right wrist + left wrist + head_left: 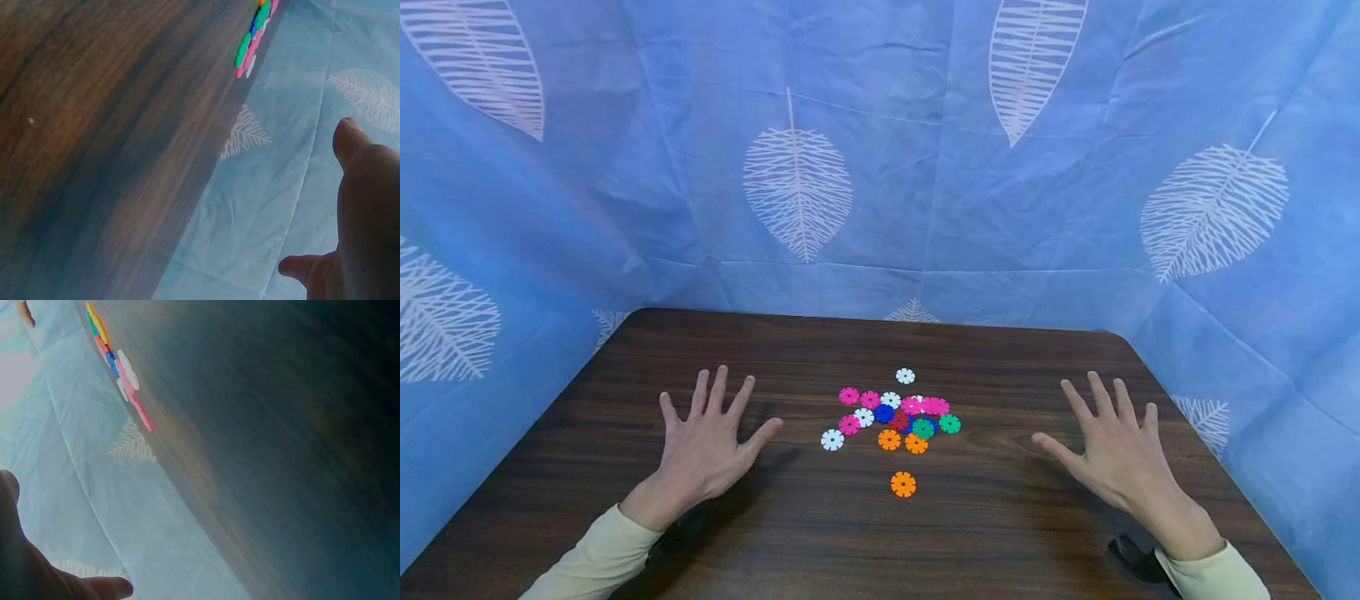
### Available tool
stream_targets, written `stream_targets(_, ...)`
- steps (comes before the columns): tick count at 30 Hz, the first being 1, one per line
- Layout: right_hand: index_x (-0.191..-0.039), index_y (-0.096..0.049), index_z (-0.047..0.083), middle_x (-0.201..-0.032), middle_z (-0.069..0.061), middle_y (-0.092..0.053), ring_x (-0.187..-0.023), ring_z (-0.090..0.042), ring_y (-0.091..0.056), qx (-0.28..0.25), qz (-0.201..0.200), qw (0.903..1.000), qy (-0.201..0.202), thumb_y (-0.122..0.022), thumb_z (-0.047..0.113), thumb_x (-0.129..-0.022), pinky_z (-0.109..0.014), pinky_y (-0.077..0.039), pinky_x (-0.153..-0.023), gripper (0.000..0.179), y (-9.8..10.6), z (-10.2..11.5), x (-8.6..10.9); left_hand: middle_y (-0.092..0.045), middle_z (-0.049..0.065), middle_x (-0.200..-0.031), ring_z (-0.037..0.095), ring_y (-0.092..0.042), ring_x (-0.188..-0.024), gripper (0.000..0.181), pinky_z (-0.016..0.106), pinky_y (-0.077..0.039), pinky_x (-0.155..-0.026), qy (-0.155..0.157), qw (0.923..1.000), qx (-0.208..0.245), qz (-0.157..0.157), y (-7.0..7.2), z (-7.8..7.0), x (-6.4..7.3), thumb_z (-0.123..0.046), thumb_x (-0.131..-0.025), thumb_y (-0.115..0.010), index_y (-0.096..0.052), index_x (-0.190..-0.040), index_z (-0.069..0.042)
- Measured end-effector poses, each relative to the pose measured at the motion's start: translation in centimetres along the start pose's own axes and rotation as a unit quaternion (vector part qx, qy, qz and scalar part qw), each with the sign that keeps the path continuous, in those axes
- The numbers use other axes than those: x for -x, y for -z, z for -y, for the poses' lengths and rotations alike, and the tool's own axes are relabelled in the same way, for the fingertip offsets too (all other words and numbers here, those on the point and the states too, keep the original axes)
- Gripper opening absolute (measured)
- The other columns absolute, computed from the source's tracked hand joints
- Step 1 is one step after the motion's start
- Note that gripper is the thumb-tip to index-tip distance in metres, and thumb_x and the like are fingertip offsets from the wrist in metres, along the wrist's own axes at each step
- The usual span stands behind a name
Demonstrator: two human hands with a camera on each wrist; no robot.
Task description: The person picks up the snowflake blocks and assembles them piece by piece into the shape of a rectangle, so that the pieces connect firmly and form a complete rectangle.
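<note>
Discs (898, 421) lie on the table (1000, 517) between your left hand (703, 454) and your right hand (1122, 458) — fingers of both spread wide, holding nothing. They look light, stiff, perhaps slippery; pinch by the notched rim — the lone orange disc (896, 487) offers clear edges.

At least eighteen discs (903, 478) — one left hand (702, 452), one right hand (1122, 460), one table (805, 542).
Three orange discs (889, 433), two green discs (950, 419), one red disc (898, 417) and five white discs (832, 434), one of these partly covered; pink discs (848, 420) number at least five and blue discs (883, 409) at least two — overlaps hide the exact figures. Eight leaf prints (797, 192) show, whole or in part.
</note>
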State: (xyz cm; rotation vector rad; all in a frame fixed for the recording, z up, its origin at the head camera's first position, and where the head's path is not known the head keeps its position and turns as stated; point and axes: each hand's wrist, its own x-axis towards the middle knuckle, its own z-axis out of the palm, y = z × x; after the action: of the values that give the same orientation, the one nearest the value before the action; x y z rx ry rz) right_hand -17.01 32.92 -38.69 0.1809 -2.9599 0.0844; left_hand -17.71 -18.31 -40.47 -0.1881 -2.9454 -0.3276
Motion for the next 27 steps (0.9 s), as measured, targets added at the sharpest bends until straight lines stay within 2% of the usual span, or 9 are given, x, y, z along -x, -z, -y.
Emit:
stream_targets(7,-0.159,-0.032,0.006,-0.163,-0.033,-0.020,-0.145,-0.063,-0.015,-0.005,-0.006,1.0000,0.004,-0.053,0.076,-0.090,-0.086,-0.005,-0.104,0.100,-0.2,0.1,0.0,-0.017,0.029,-0.166,0.054,-0.009,-0.153,0.091,0.084,0.006,-0.108,-0.004,1.0000,0.003,0.000,0.0,-0.3,0.0,-0.073,-0.094,-0.047,-0.034,-0.160,-0.012)
stream_targets(14,-0.160,-0.032,0.006,-0.162,-0.034,-0.021,-0.144,-0.063,-0.017,-0.010,-0.011,0.9999,0.008,-0.053,0.074,-0.092,-0.085,-0.009,-0.105,0.098,-0.1,0.3,0.0,-0.017,0.029,-0.166,0.054,-0.009,-0.153,0.092,0.084,0.006,-0.108,-0.009,1.0000,0.001,-0.004,-0.1,-0.3,-0.6,-0.074,-0.093,-0.046,-0.034,-0.160,-0.012)
stream_targets(23,-0.158,-0.036,0.005,-0.160,-0.033,-0.027,-0.143,-0.058,-0.026,-0.014,-0.037,0.9983,0.043,-0.057,0.067,-0.095,-0.079,-0.021,-0.107,0.091,0.4,1.4,-0.9,-0.023,0.024,-0.166,0.052,-0.009,-0.153,0.090,0.082,0.005,-0.110,-0.024,0.9996,0.008,-0.009,-0.1,-1.0,-2.0,-0.073,-0.095,-0.045,-0.033,-0.160,-0.012)
stream_targets(27,-0.157,-0.038,0.005,-0.159,-0.033,-0.030,-0.142,-0.057,-0.030,-0.020,-0.044,0.9971,0.058,-0.061,0.063,-0.094,-0.079,-0.025,-0.107,0.088,0.6,2.2,-1.5,-0.025,0.021,-0.166,0.050,-0.009,-0.154,0.086,0.082,0.003,-0.111,-0.038,0.9989,0.025,-0.009,-0.3,-1.5,-2.8,-0.069,-0.097,-0.045,-0.032,-0.161,-0.012)
